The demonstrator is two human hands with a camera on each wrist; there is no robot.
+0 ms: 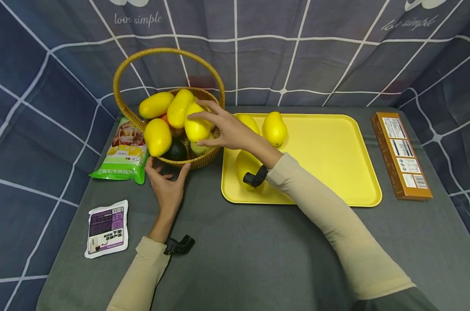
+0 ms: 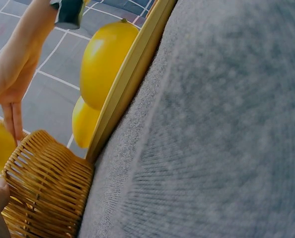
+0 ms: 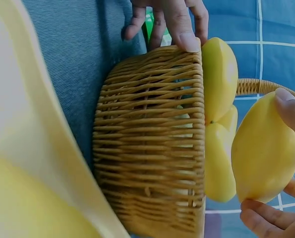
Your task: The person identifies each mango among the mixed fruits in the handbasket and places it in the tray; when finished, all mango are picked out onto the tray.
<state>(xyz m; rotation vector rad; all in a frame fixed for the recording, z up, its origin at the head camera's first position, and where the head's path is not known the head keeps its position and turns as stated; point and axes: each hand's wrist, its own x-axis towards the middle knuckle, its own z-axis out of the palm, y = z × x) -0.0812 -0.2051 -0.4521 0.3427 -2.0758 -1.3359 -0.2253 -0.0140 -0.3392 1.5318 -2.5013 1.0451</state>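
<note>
A wicker basket (image 1: 203, 160) with a tall handle stands at the back left, holding several yellow mangoes (image 1: 157, 137), a dark green avocado-like fruit (image 1: 176, 150) and a paler green fruit (image 1: 199, 149). Over its right side, my right hand (image 1: 231, 129) pinches another yellow mango (image 3: 264, 148) between thumb and fingertips. My left hand (image 1: 166, 185) grips the basket's front, thumb and fingers at the rim; in the right wrist view its fingers (image 3: 189, 42) overlap that rim. Several more mangoes (image 1: 274, 128) lie on the left part of a yellow tray (image 1: 328, 196), one partly hidden under my right wrist.
A green and white food bag (image 1: 120, 160) lies left of the basket, close against it. Nearer the front left is a white and purple pouch (image 1: 107, 229). A long brown box (image 1: 402, 155) rests right of the tray. A grid-patterned cloth (image 1: 266, 65) hangs behind.
</note>
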